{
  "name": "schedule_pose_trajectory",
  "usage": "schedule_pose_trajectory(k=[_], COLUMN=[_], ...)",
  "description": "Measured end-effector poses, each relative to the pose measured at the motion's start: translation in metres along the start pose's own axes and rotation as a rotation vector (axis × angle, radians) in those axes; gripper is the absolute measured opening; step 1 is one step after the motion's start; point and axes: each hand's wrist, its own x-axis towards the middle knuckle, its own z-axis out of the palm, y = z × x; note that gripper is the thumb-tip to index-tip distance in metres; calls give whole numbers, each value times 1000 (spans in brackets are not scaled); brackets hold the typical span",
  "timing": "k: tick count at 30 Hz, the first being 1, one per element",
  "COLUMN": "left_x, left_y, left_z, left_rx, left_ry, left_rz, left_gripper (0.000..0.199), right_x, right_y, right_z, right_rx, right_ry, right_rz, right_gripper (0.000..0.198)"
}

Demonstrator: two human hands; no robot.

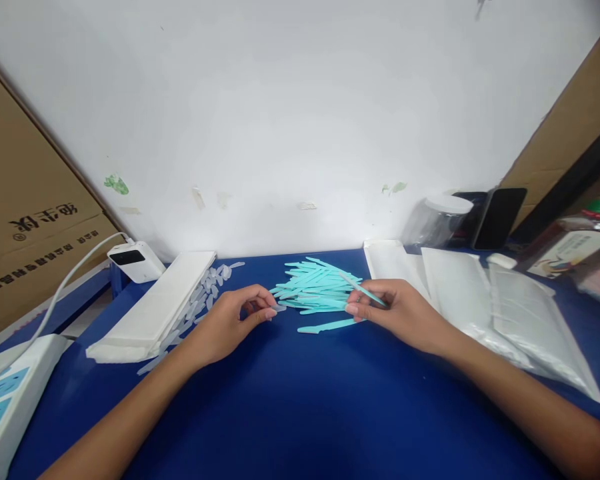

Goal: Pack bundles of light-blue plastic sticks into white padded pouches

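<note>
On the blue table [290, 407], the left hand [230, 323] pinches a small clear cap [279, 308] between thumb and fingertips; the cap is nearly see-through and hard to make out. Right of it lies a heap of slim turquoise sticks [313, 287]. The right hand [397, 312] grips one turquoise stick [363, 291], thin and pointing up-left, its lower end hidden in the fingers.

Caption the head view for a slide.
Right hand holds a turquoise stick; left hand pinches a clear cap.
</note>
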Motion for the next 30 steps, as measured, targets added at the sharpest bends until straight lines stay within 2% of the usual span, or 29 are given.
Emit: schedule_pose_trajectory(k=[15, 24, 30], left_x=[-3, -3, -5], left_y=[6, 8, 13], left_z=[16, 20, 21], left_rx=[-320, -349, -283], left_ry=[305, 330, 271], left_rz=[61, -39, -12], left_gripper=[14, 18, 15], right_x=[-1, -3, -4], right_y=[-2, -2, -2], right_z=[2, 1, 0], right_rx=[11, -5, 12], right_ry=[-73, -56, -41], right_rz=[25, 17, -4], right_gripper=[42, 35, 29])
